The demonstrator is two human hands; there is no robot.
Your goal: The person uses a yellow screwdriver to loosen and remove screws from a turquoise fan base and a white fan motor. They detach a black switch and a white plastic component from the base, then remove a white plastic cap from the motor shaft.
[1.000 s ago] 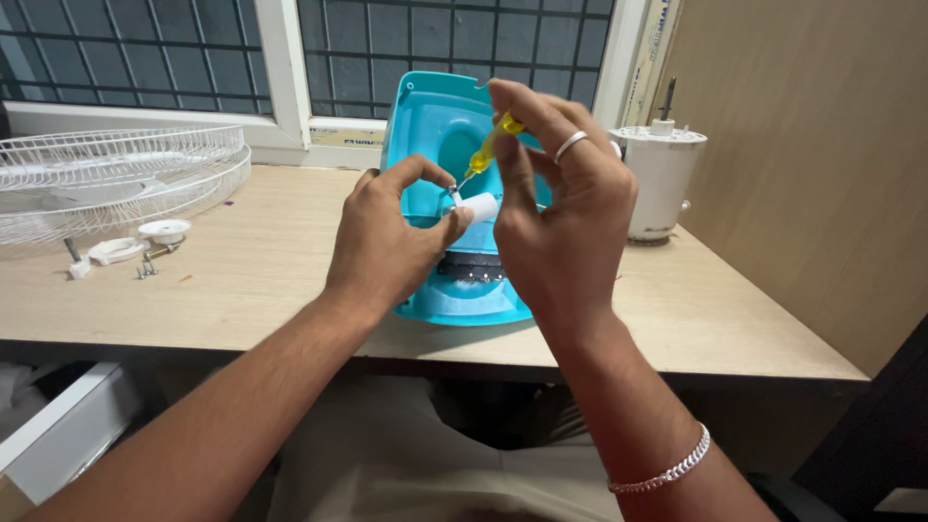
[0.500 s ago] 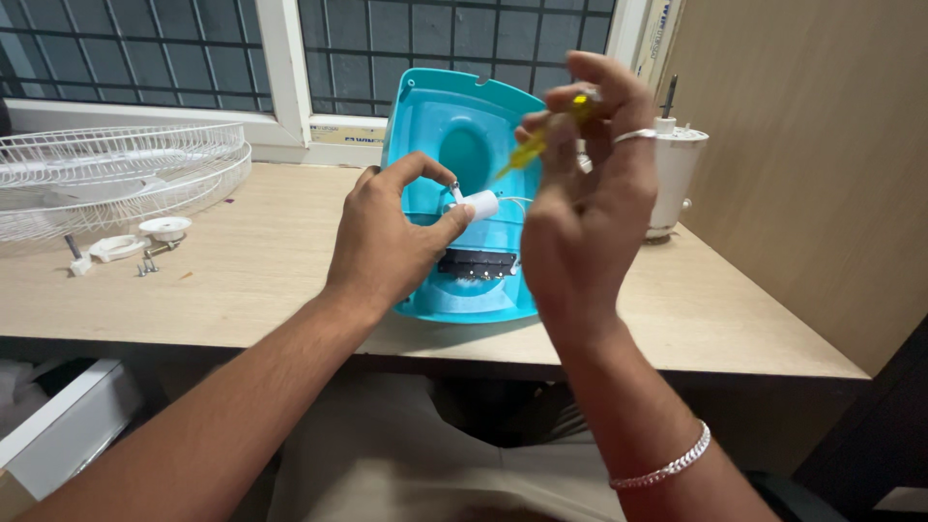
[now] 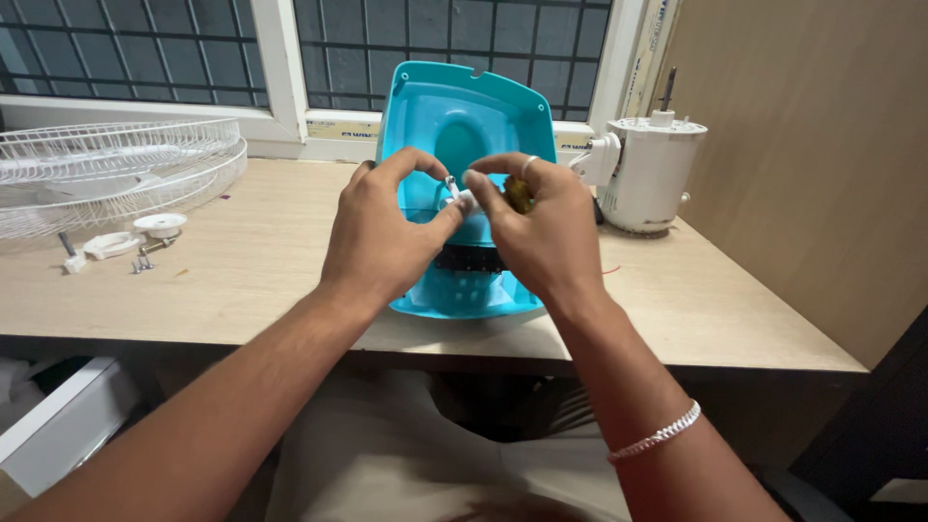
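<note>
Both forearms reach in, wrists raised over the turquoise housing (image 3: 464,126) on the desk (image 3: 251,261). Left hand (image 3: 382,232) and right hand (image 3: 541,227) each pinch small white part (image 3: 462,200), grip tight; right palm tucks yellow screwdriver (image 3: 518,195).

A pale wooden bench (image 3: 242,290) runs under a barred window (image 3: 193,48), and a white wire fan guard (image 3: 106,169) lies at its far left. Just near of the guard sit a small white cap (image 3: 159,224), a white plastic ring (image 3: 111,245) and a few loose screws (image 3: 143,261). At the far right, beside a brown wall panel (image 3: 822,164), stands a white fan motor housing (image 3: 652,174), its shaft upright.
</note>
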